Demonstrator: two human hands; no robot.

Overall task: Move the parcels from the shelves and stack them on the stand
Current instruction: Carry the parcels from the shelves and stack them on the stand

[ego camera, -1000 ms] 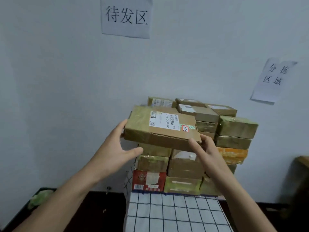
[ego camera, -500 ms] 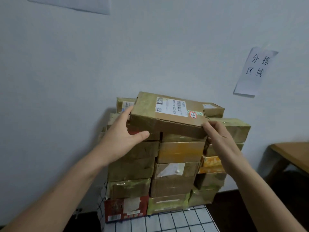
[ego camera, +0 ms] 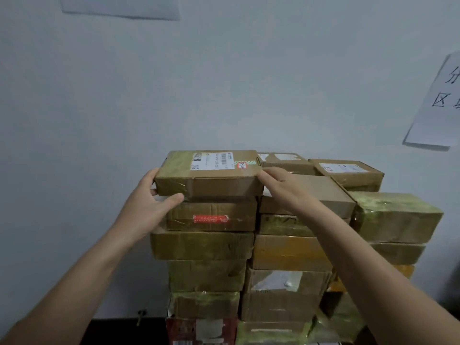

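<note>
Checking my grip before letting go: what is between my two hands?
In the head view, the labelled brown parcel: left hand grips its left end, right hand touches its right end.

Arms extended, left hand gripping, right hand pressing flat
</note>
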